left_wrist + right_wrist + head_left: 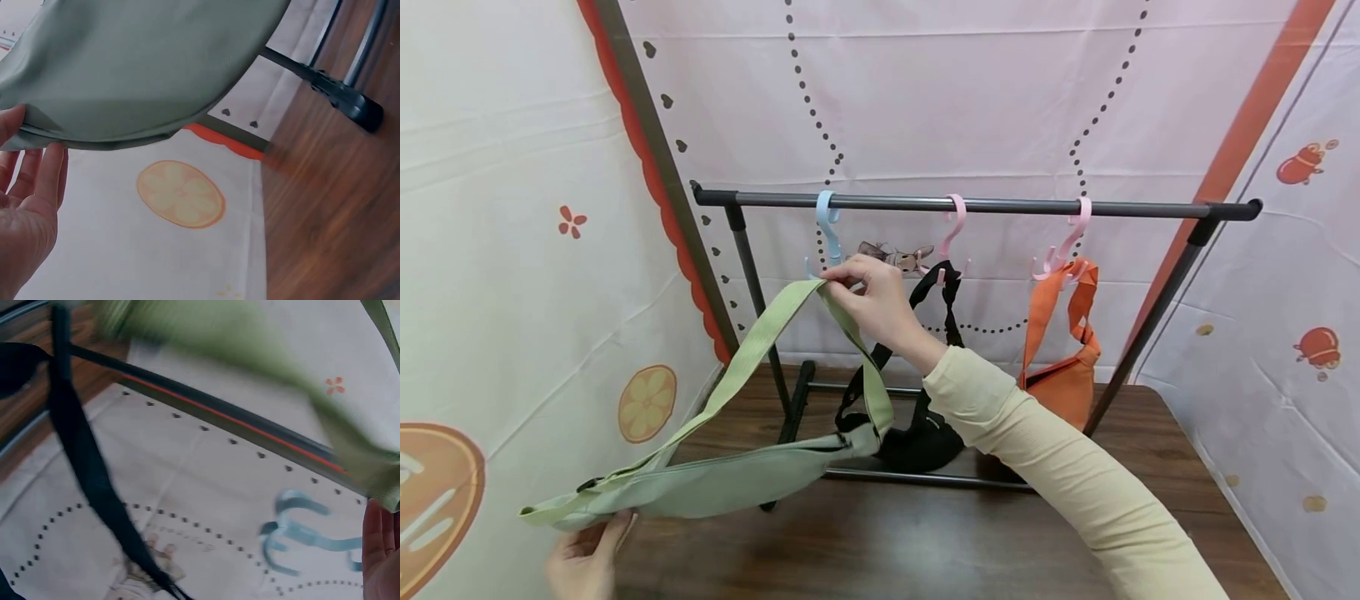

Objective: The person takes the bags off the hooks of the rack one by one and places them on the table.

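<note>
A light green sling bag with a long strap is held up between both hands. The right hand pinches the top of the strap loop, close by the blue hook on the rail. At the lower left, the left hand pinches the bag's bottom edge between thumb and fingers, as the left wrist view shows with the bag's panel spread above it. In the right wrist view the strap runs blurred from the fingers, beside the blue hook.
A dark metal rack rail crosses over a wooden table. From a pink hook hangs a black bag; on another pink hook hangs an orange bag. Patterned cloth walls the sides and back.
</note>
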Available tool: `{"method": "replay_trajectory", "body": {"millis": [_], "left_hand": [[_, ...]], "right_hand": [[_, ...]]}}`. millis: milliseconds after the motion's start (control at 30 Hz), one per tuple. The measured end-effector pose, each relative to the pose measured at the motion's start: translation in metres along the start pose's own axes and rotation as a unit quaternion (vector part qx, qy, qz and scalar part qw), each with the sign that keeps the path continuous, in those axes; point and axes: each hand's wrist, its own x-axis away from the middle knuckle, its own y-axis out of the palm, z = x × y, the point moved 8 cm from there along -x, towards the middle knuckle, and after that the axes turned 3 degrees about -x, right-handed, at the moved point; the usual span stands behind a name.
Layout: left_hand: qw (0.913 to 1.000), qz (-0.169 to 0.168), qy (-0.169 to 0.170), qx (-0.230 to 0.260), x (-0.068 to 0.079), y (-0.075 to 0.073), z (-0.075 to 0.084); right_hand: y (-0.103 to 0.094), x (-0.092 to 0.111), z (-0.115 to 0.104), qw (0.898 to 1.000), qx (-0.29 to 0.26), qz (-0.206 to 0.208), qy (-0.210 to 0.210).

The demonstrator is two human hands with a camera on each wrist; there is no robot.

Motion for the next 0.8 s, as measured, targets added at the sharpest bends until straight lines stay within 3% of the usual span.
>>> {"method": "replay_trajectory", "body": {"millis": [200, 567, 633, 800], "left_hand": [[0.9979, -0.020, -0.047, -0.039, 0.003, -0.001, -0.015], [0.9934, -0.046, -0.066, -0.081, 0.008, 0.014, -0.029], [0.9948, -0.051, -0.046, -0.075, -0.005, 0.007, -0.048], [0.9952, -0.088, 0.013, -0.041, -0.058, -0.020, -0.128]], "right_hand": [[0.005, 0.020, 0.033, 0.999, 0.008, -0.029, 0.042], [0.014, 0.085, 0.099, 0.983, -0.008, -0.055, 0.173], [0.017, 0.097, 0.110, 0.978, -0.029, -0.056, 0.199], [0.022, 0.127, 0.137, 0.956, -0.088, -0.044, 0.278]]}}
